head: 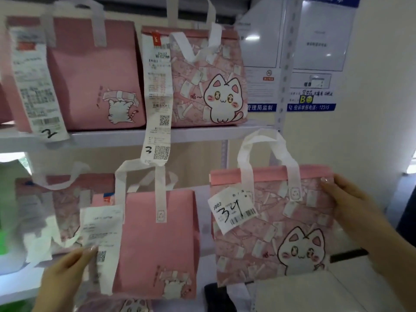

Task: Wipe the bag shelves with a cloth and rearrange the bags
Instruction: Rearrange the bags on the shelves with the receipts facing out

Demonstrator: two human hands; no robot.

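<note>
Our right hand [351, 212] had its fingers curled on the right edge of the cat bag marked 34 [272, 224], held up near the lower shelf. Our left hand [67, 271] pinched a long receipt [101, 235] on the plain pink bag [155, 242]. A hard tug might have torn it.

The patterned bag [270, 224] at lower right looks like matt non-woven cloth, pink with a printed cat, and its white handles [267, 154] are soft fabric strips. The plain pink bag [155, 239] beside it has the same dull, slightly fuzzy finish. The receipts [157, 86] and the numbered label [231, 209] are thin white paper. The shelf [126, 136] is smooth, pale and faintly glossy. The wall notices [315, 41] look glossy.
</note>
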